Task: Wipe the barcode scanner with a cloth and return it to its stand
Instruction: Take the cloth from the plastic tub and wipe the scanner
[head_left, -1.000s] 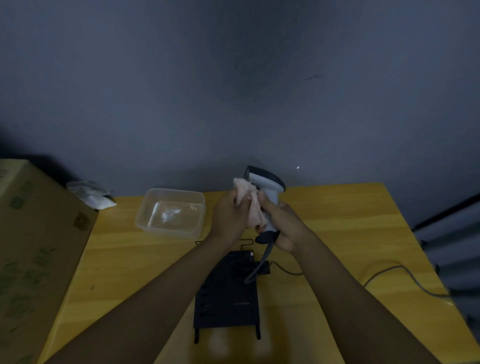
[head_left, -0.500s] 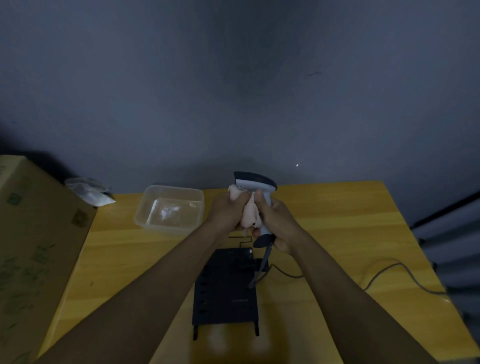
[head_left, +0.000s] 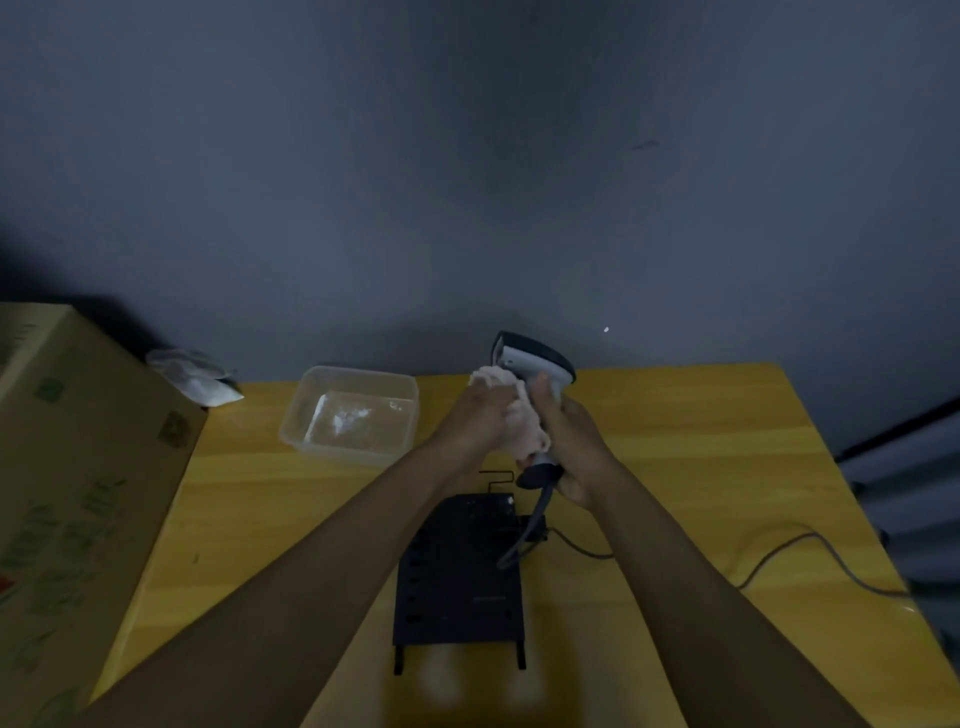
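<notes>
A grey and black barcode scanner (head_left: 530, 358) stands upright above the yellow table, its head pointing left. My right hand (head_left: 571, 441) grips its handle from the right. My left hand (head_left: 478, 415) presses a pale pink cloth (head_left: 522, 423) against the handle's left side. The cloth hides most of the handle. Below the hands lies the black stand (head_left: 457, 577), a flat slotted plate with a wire hook at its far end. The scanner's cable (head_left: 524, 530) hangs from the handle base over the stand.
A clear plastic tub (head_left: 358, 415) sits left of the hands. A large cardboard box (head_left: 72, 493) fills the left edge, with a white bag (head_left: 192, 374) behind it. The cable (head_left: 800, 551) runs right across the table (head_left: 701, 467). A grey wall lies behind.
The scanner and both hands shifted a little left and back, then right again. The cloth stays pressed on the handle as my left hand rubs it.
</notes>
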